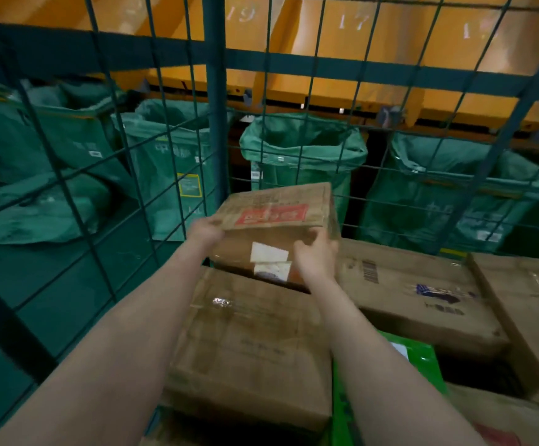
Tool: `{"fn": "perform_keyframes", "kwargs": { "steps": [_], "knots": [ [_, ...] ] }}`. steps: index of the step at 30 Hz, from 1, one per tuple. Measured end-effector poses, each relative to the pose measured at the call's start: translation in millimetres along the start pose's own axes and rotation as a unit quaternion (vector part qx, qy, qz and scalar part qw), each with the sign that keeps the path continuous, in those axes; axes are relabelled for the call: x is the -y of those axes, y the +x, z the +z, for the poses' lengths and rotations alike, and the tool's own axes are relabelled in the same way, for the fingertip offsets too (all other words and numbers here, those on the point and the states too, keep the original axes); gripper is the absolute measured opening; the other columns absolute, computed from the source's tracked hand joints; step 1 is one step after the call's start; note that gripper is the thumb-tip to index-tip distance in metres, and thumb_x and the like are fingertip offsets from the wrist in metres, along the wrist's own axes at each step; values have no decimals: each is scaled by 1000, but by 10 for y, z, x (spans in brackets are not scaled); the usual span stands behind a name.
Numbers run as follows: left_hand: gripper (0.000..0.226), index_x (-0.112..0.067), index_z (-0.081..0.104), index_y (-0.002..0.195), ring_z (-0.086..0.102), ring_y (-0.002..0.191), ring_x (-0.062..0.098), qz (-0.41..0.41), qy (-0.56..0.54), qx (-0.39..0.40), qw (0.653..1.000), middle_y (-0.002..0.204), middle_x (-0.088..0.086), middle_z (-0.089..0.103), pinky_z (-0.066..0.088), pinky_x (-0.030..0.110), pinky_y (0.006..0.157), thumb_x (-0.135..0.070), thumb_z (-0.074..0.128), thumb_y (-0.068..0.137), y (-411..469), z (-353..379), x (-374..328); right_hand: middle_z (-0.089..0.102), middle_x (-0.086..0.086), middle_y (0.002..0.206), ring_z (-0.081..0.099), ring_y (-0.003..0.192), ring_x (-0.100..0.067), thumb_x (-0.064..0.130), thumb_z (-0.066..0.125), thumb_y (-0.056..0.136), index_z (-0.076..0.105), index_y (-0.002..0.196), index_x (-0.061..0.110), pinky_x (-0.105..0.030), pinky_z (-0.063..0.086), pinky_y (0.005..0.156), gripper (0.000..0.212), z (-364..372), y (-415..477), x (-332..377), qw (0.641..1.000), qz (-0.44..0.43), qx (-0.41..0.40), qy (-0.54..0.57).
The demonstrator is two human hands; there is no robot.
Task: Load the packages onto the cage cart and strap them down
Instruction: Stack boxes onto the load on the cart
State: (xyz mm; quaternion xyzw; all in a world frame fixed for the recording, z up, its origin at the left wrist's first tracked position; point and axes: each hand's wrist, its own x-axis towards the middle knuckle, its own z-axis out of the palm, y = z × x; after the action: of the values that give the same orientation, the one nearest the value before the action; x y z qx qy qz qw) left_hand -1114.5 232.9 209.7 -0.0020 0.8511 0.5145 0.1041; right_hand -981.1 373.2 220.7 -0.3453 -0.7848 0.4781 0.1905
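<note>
Our left hand (pixel 205 231) and right hand (pixel 315 252) grip the box (pixel 278 217) tilted beside the cage post (pixel 215 91), so it may wedge crooked.

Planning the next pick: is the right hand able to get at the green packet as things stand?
Probably not yet: the right hand grips the red-labelled box along with the left hand. The green packet lies in a gap between cartons, uncovered from above.

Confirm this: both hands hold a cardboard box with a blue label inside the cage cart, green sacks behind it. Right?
The label is red, not blue, per the head view. The rest holds: left hand and right hand hold the cardboard box inside the cage cart, green sacks behind it.
</note>
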Motion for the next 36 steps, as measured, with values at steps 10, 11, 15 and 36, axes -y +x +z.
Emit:
{"fn": "perform_keyframes", "kwargs": {
  "steps": [10, 11, 15, 36],
  "knots": [
    [36, -17, 54, 132, 49, 121, 26, 13, 30, -9, 999, 138, 7, 49, 41, 30, 100, -23, 44, 97, -184, 243, -44, 39, -9, 146, 39, 131, -33, 42, 50, 94, 11, 152, 29, -41, 34, 105, 71, -189, 124, -127, 998, 34, 61, -4],
    [36, -18, 54, 131, 50, 120, 26, 23, 34, -8, 999, 136, 6, 50, 42, 32, 100, -24, 45, 97, -208, 238, -68, 39, -9, 146, 39, 131, -32, 44, 52, 92, 15, 151, 26, -41, 34, 105, 72, -207, 113, -112, 997, 42, 65, 9],
    [37, -26, 54, 131, 48, 123, 23, 84, 67, -3, 994, 140, 1, 49, 40, 33, 104, -32, 44, 96, -238, 235, -173, 44, -8, 143, 40, 131, -28, 49, 58, 87, 34, 144, 14, -37, 36, 103, 71, -263, 109, -115, 996, 63, 60, 22],
    [45, -27, 42, 142, 13, 145, 22, 244, 246, 202, 916, 156, 5, 24, 16, 38, 118, -16, 43, 98, -585, 1236, -333, 42, -7, 145, 43, 129, -29, 35, 52, 92, 18, 151, 21, -38, 38, 106, 70, -73, 264, -695, 981, 103, 158, 45]
  ]
}}
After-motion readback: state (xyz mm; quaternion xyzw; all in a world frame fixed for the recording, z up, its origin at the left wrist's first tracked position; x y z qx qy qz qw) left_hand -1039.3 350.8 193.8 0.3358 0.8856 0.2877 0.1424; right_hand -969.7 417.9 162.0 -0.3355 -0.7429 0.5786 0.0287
